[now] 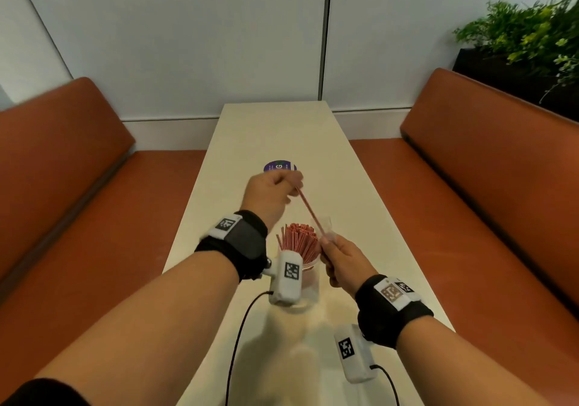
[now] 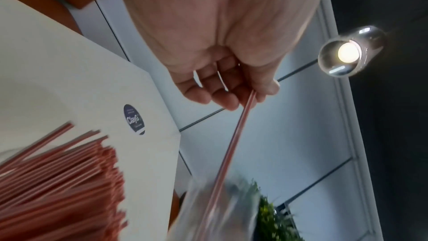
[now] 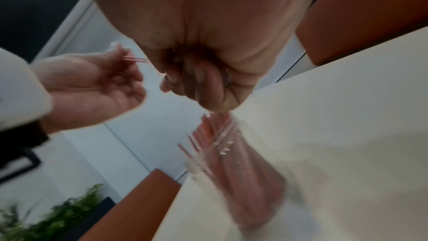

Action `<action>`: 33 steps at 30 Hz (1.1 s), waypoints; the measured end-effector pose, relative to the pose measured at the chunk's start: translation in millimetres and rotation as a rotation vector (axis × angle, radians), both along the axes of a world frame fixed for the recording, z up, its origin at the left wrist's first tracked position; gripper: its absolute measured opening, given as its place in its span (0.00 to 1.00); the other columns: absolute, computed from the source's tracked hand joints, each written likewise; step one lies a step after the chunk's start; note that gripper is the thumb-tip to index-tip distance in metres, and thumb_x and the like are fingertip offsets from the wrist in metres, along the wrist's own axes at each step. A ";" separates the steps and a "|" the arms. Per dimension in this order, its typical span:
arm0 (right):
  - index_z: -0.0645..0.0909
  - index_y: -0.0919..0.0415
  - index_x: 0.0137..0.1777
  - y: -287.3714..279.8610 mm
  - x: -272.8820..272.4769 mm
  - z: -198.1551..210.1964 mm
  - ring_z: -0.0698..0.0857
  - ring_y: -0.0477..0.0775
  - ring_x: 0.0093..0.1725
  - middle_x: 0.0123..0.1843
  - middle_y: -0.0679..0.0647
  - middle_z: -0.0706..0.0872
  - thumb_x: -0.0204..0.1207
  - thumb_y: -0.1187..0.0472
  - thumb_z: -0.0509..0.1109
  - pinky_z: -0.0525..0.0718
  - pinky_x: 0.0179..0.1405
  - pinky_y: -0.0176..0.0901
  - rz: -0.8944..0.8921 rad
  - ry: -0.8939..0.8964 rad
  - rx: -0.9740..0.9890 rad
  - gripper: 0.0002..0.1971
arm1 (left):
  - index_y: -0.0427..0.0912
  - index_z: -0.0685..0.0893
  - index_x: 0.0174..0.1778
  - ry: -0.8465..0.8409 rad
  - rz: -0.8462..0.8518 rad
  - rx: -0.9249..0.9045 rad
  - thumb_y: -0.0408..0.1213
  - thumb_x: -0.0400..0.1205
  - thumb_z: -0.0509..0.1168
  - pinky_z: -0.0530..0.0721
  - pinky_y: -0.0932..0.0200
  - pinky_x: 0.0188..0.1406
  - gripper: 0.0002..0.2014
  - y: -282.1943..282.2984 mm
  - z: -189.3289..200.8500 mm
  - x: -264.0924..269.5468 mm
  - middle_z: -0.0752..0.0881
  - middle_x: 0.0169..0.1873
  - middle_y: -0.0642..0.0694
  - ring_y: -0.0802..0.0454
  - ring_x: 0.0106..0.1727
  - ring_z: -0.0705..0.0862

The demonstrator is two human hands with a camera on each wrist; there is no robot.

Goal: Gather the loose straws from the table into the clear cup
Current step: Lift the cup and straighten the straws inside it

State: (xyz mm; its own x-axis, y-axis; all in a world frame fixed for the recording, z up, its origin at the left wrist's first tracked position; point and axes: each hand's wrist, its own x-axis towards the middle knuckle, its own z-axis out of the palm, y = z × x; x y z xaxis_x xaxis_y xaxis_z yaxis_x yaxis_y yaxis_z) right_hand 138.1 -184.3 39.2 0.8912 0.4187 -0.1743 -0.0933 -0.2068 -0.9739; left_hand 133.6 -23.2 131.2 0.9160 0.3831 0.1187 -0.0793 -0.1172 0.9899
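A clear cup [image 1: 308, 277] packed with red striped straws [image 1: 297, 236] stands on the white table [image 1: 282, 130], between my hands. My left hand [image 1: 294, 183], raised beyond the cup, pinches the top end of one red straw [image 1: 308, 208] between thumb and fingers [image 2: 252, 96]. That straw slants down to my right hand [image 1: 329, 242], which grips a clear plastic wrapper [image 1: 327, 227] around its lower end, just right of the cup's rim. In the left wrist view the straw [image 2: 231, 144] runs into the blurred wrapper [image 2: 222, 208]. My right fist [image 3: 208, 83] hovers over the cup [image 3: 231, 162].
A round purple sticker [image 1: 279, 167] lies on the table beyond my left hand. Orange benches [image 1: 78, 170] flank the narrow table on both sides. A green plant [image 1: 526, 29] in a dark planter stands at the back right. Wrist-camera cables [image 1: 238, 336] trail near the front edge.
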 end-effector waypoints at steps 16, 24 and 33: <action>0.78 0.63 0.46 -9.3 -6.9 -11.7 0.74 0.53 0.23 0.34 0.58 0.80 0.82 0.68 0.56 0.76 0.23 0.42 -0.153 0.222 0.252 0.09 | 0.47 0.83 0.68 0.178 -0.153 0.968 0.47 0.86 0.58 0.75 0.54 0.63 0.18 11.5 -70.7 -4.4 0.86 0.60 0.46 0.46 0.62 0.81; 0.81 0.62 0.46 18.8 -24.3 15.5 0.74 0.51 0.19 0.26 0.55 0.78 0.85 0.55 0.58 0.74 0.21 0.40 0.161 0.226 0.268 0.14 | 0.33 0.87 0.45 0.265 -0.344 0.003 0.53 0.82 0.62 0.82 0.60 0.36 0.23 -7.3 -49.4 -27.8 0.89 0.41 0.36 0.53 0.31 0.84; 0.83 0.60 0.50 40.7 -45.6 -0.8 0.81 0.53 0.27 0.34 0.53 0.86 0.83 0.47 0.58 0.82 0.29 0.45 0.327 0.347 0.230 0.19 | 0.38 0.83 0.48 0.263 -0.139 -0.208 0.44 0.85 0.62 0.83 0.52 0.44 0.12 29.7 -41.9 -54.4 0.88 0.41 0.43 0.46 0.40 0.85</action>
